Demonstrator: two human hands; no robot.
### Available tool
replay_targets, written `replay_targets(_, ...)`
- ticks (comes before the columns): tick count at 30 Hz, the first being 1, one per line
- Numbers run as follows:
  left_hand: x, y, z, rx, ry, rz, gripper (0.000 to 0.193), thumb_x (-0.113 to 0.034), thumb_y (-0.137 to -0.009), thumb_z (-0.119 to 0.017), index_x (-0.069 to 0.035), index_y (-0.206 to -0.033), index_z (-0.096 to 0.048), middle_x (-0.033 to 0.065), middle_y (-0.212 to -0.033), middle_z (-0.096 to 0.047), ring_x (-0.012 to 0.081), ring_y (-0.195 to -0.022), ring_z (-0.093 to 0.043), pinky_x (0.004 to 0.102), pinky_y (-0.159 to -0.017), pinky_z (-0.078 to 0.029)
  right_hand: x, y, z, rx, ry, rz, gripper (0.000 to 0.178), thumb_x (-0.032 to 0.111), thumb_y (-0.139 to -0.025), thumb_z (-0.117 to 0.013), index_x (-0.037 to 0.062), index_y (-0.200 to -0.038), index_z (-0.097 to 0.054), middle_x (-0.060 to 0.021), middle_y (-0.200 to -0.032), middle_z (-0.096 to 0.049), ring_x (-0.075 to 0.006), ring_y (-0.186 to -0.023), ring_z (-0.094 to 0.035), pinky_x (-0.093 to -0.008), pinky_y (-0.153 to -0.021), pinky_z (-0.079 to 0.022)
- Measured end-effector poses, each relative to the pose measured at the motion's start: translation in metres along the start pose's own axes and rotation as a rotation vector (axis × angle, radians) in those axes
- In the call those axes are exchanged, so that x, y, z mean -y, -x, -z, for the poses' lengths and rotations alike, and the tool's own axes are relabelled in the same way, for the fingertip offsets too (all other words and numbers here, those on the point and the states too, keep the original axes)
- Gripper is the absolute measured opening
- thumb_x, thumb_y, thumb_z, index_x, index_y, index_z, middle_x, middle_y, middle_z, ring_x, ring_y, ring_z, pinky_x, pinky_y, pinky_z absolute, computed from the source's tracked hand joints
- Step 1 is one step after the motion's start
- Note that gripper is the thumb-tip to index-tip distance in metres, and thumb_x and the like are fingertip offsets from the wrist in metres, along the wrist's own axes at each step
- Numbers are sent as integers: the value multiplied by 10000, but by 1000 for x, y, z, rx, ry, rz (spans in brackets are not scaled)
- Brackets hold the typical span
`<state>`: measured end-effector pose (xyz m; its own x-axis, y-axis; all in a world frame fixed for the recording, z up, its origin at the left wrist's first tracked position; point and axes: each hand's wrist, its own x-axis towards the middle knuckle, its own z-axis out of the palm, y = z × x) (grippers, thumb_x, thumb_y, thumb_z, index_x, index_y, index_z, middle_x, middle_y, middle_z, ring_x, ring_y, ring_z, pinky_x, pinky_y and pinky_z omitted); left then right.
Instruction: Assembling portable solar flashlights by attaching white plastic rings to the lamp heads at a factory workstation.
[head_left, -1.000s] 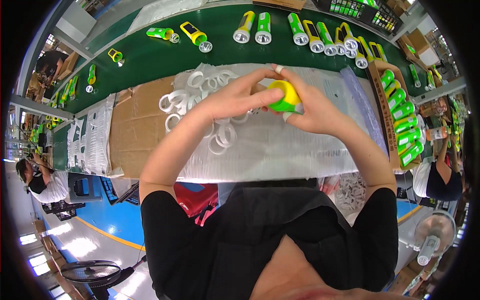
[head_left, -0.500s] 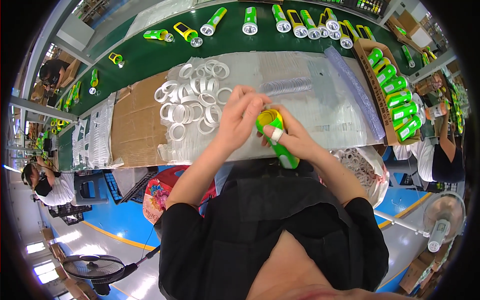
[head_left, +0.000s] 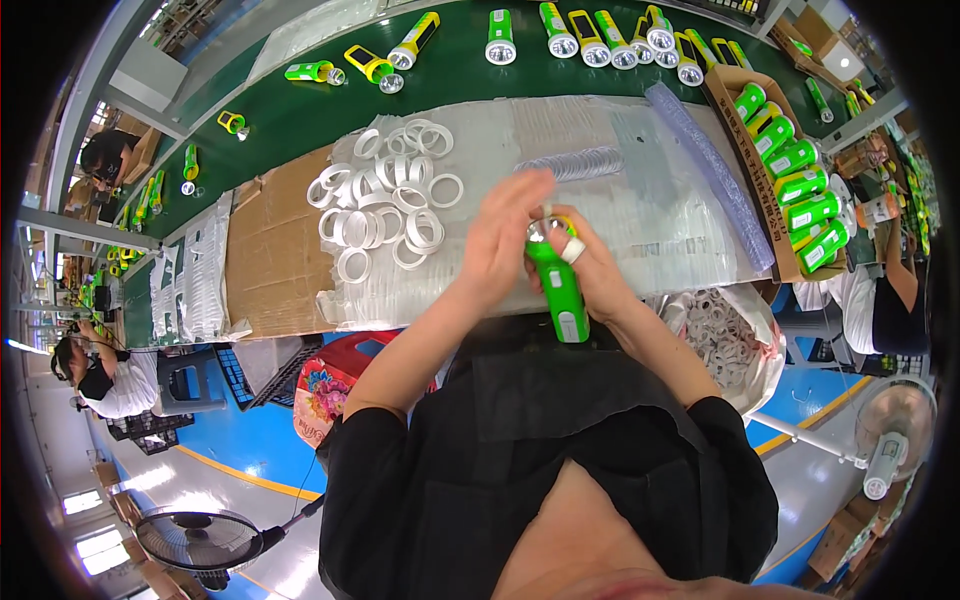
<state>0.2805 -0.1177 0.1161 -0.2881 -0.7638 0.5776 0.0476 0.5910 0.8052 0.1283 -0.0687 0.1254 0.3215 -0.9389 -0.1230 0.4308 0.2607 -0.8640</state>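
My right hand point(head_left: 598, 272) is wrapped around a green and yellow flashlight point(head_left: 562, 295), its head end pointing away from me and its tail toward my lap. A white band circles my right thumb. In the flashlight's head a shiny silver reflector point(head_left: 540, 231) shows, partly covered by my fingers. My left hand point(head_left: 497, 235) is at the head's left side, fingers stretched out and slightly blurred; I cannot tell whether anything small is under them. Beyond my hands lies a row of thin clear discs point(head_left: 578, 163). Loose white rings point(head_left: 375, 228) are heaped to the left.
Several flashlights point(head_left: 500, 40) line the green table point(head_left: 290, 115) at the back. A carton point(head_left: 738, 150) of flashlights stands at right, beside rolled bubble wrap point(head_left: 712, 180). A bag of rings point(head_left: 715, 335) hangs below the table's edge. Fans point(head_left: 200, 540) and co-workers are at the sides.
The silver reflector now shows in the flashlight's head, where the open yellow rim was before. My left hand has moved right, and its fingers have straightened over the head.
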Motion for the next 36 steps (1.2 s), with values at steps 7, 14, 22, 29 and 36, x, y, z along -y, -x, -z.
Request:
replay_targets(7, 76, -31, 8, 144, -763, 112, 532, -294, -805, -726, -30, -1246, -591, 151, -1236, -589, 349, -1169, -509, 445, -984, -408, 4, 6, 19, -97, 38, 104, 402, 364, -995, -507, 95, -1290, -465, -97, -866, -600, -161, -720, -589, -311, -646, -494)
replay_targets(14, 78, -31, 17, 136, -603, 101, 509, -241, -756, -773, -75, -1215, -629, 117, -1225, -600, 321, -1123, -538, 423, -925, -451, 8, 9, 25, -129, 77, 103, 414, 362, -984, -529, 78, -1280, -475, -100, -862, -604, -162, -714, -591, -307, -638, -499)
replay_targets(22, -11, -19, 7, 231, -343, -108, 373, -226, -964, -534, -80, -1300, -603, 112, -1129, -538, 260, -1063, -488, 354, -918, -400, 15, 5, 11, -57, 75, 114, 398, 284, -962, -587, 41, -1260, -484, -82, -893, -606, -144, -735, -600, -288, -639, -503)
replay_targets(29, -25, -2, 6, 170, -266, -105, 376, -252, -966, -488, -48, -1255, -615, 123, -1138, -565, 296, -1088, -496, 410, -967, -361, 11, 6, 5, 38, 116, 148, 421, 293, -961, -591, 31, -1267, -467, -74, -967, -583, -146, -771, -604, -285, -651, -509)
replay_targets(36, -32, -6, 6, 209, -284, -312, 324, -132, -919, -462, -19, -1166, -637, 117, -1199, -595, 317, -1124, -531, 435, -971, -353, 8, 15, -2, 118, 126, 170, 477, 334, -971, -571, 48, -1318, -413, -71, -1041, -556, -146, -817, -597, -285, -683, -507)
